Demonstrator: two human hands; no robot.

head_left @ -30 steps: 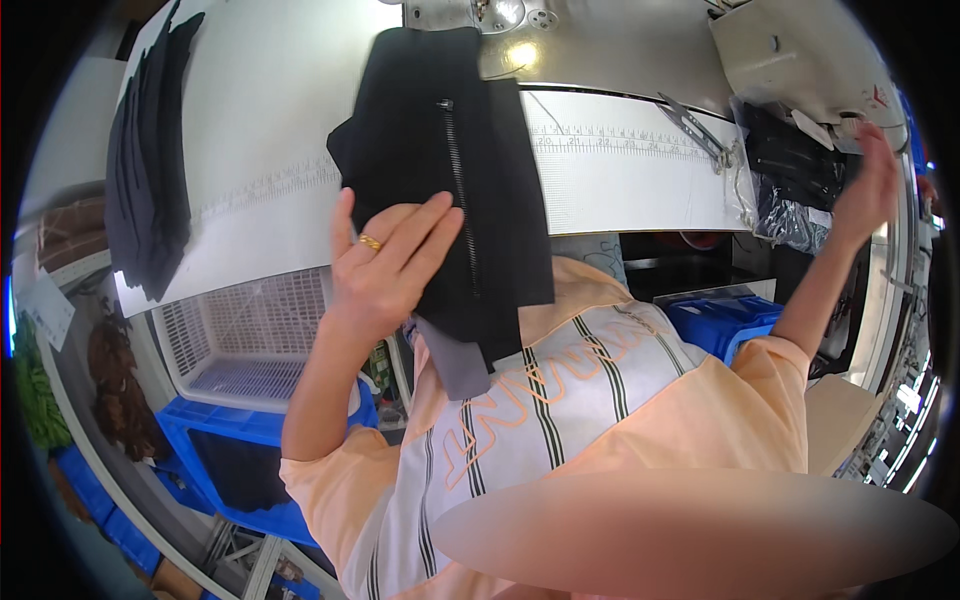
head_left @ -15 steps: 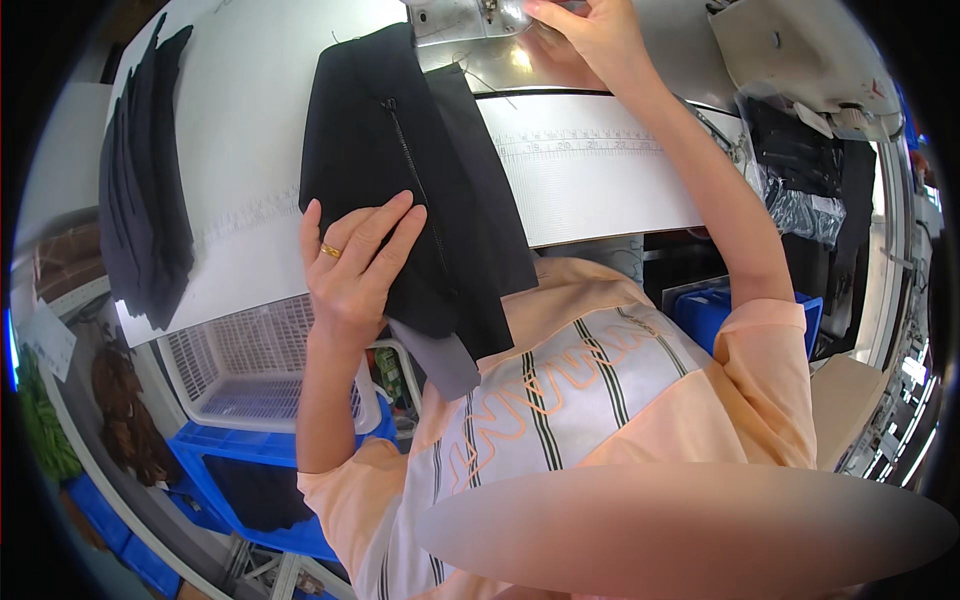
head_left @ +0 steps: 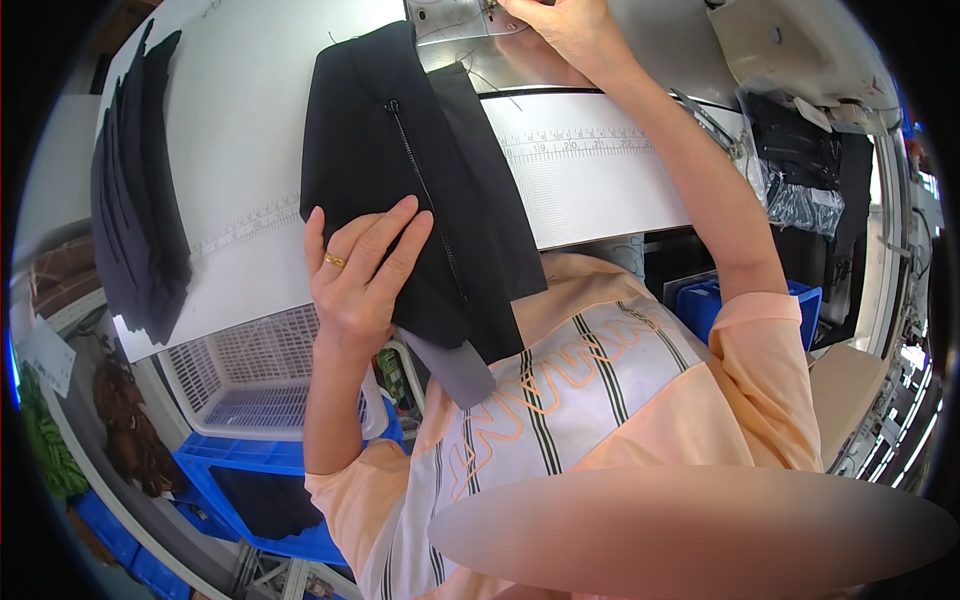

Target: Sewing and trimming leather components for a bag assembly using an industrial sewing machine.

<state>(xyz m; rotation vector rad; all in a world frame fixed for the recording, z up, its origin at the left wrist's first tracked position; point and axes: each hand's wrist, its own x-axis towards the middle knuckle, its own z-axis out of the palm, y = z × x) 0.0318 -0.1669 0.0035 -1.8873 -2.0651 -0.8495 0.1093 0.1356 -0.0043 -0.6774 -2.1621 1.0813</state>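
Observation:
A black fabric piece (head_left: 350, 130) with a zipper running down it lies on the white table, overlapping other dark and grey fabric layers. Its lower end hangs past the table's front edge against my shirt. My left hand (head_left: 365, 265), wearing a ring, rests on this piece with fingers stretched out; its thumb is hidden. Beyond the fabric, my right hand (head_left: 575, 35) reaches to the metal plate (head_left: 455, 20) of what looks like a sewing machine. Its fingertips come together at the top edge of the picture; whatever they pinch is too small to tell. Loose threads stick out from the fabric's top.
A stack of dark fabric pieces (head_left: 140, 200) lies at the table's left. Below the table edge stand a white plastic basket (head_left: 265, 360) and a blue crate (head_left: 300, 545). Another blue bin (head_left: 700, 300) and plastic-wrapped black goods (head_left: 800, 210) are on the right.
My right hand has moved left along the machine plate, toward its small fittings. My left hand stays on the zippered fabric, which has barely shifted.

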